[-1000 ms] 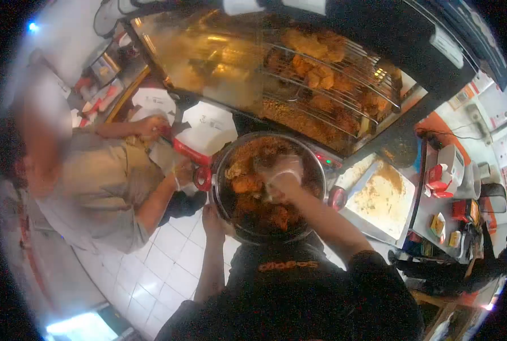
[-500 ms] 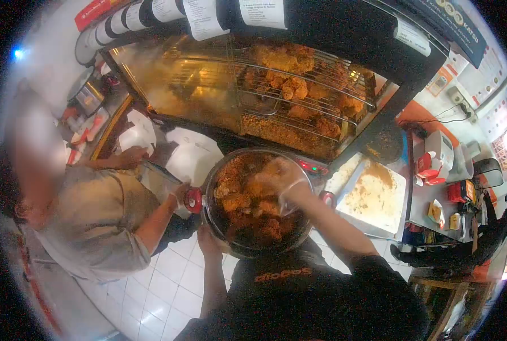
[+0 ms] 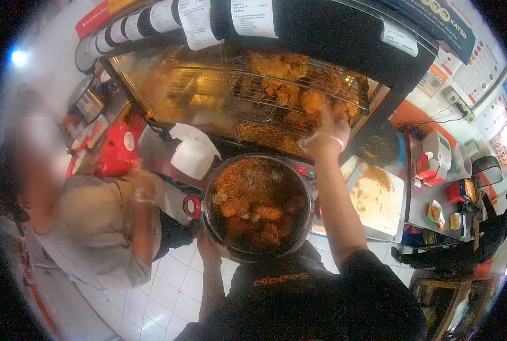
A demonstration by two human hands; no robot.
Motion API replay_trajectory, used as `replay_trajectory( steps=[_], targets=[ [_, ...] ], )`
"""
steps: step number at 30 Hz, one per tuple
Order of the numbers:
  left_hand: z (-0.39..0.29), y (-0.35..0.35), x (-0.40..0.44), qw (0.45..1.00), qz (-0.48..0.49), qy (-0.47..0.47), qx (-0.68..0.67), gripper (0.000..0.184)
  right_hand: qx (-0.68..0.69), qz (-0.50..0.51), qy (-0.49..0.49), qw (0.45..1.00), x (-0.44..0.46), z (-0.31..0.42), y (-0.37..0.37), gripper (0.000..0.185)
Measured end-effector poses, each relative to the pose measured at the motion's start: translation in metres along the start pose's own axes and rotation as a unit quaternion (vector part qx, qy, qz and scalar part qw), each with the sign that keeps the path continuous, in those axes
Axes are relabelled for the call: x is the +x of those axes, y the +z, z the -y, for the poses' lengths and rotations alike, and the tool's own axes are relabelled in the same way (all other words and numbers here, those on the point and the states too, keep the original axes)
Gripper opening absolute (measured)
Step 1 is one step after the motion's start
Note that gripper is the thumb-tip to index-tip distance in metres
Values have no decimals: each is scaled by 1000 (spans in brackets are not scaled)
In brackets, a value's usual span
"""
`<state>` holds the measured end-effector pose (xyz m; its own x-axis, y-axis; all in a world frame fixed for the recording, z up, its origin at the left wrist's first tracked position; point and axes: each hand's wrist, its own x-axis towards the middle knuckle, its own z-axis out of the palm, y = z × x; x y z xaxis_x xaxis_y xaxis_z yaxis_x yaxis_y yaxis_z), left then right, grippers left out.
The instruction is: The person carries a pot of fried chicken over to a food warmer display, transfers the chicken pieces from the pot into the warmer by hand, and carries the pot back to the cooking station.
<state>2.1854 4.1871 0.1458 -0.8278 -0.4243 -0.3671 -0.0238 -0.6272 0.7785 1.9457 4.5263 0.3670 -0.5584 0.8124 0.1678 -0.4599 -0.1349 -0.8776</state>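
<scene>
A round metal pot [image 3: 309, 227] with red side handles stands in front of me, with fried chicken pieces [image 3: 265, 213] in dark seasoning inside. My left hand [image 3: 211, 247] grips its lower left side; part of that hand is hidden by the pot. My right hand [image 3: 328, 133], in a clear plastic glove, reaches up into the glass-fronted warmer [image 3: 225, 122]. Its fingers, slightly blurred, look stretched out beside an orange fried chicken piece [image 3: 313, 102] on the wire rack. More chicken lies on the racks around it.
A co-worker [image 3: 94, 227] stands at my left, one blurred hand near a red package [image 3: 118, 149]. A white open box [image 3: 193, 152] sits on the counter. To the right is a stained white tray [image 3: 377, 196]. Paper slips [image 3: 253, 17] hang along the warmer's top.
My right hand has moved from inside the pot up to the warmer rack. The co-worker's hands have left the pot handle and a white box; a red package now shows there.
</scene>
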Motion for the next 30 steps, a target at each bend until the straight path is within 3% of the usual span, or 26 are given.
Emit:
replay_trajectory(
  steps=[2, 3, 6, 8, 9, 10, 12, 13, 15, 17, 19, 21, 22, 23, 25, 30],
  targets=[
    [4, -6, 9, 999, -20, 20, 40, 21, 4, 0, -30, 1000, 8, -1, 9, 36],
    [2, -3, 7, 999, -20, 20, 40, 21, -1, -18, 41, 999, 11, 3, 10, 35],
    [-11, 11, -2, 997, 30, 1, 67, 21, -256, -31, -69, 964, -1, 13, 4, 31],
    [-11, 15, -5, 998, 35, 11, 57, 19, -361, -71, -393, 842, -10, 18, -2, 31],
    [-6, 8, -2, 998, 27, 8, 54, 19, -229, -71, -296, 925, -8, -9, -1, 36],
    [0, -1, 5, 998, 12, 5, 66, 18, -233, -63, -292, 925, 4, -27, -11, 36],
    [-2, -2, 0, 996, -15, -4, 84, 18, -407, 53, -363, 836, 11, -31, -21, 38],
    [-13, 17, -9, 996, -10, 8, 93, 17, -376, 75, -334, 861, 11, -25, -25, 35],
    [-21, 27, -10, 994, -20, 18, 103, 17, -158, 163, -261, 938, 25, -21, -23, 24],
    [-20, 18, -8, 989, -1, 32, 143, 17, -86, 193, -182, 960, -8, 15, -27, 21],
    [-15, 16, -4, 992, -20, 28, 118, 18, -152, 258, -151, 942, -44, 31, -41, 20],
    [-16, 21, -7, 995, -35, 21, 95, 19, -288, 438, -89, 847, -79, 31, -57, 21],
    [-21, 27, -11, 995, -19, 21, 99, 19, -403, 563, -149, 705, -89, 43, -60, 22],
    [-29, 36, -16, 994, -1, 22, 103, 19, -413, 636, -183, 626, -100, 25, -77, 24],
    [-31, 35, -17, 994, 18, 22, 108, 20, -431, 692, -137, 562, -123, 2, -93, 39],
    [-25, 31, -11, 990, -25, 22, 136, 20, -571, 703, -191, 379, -162, -55, -86, 42]
  ],
)
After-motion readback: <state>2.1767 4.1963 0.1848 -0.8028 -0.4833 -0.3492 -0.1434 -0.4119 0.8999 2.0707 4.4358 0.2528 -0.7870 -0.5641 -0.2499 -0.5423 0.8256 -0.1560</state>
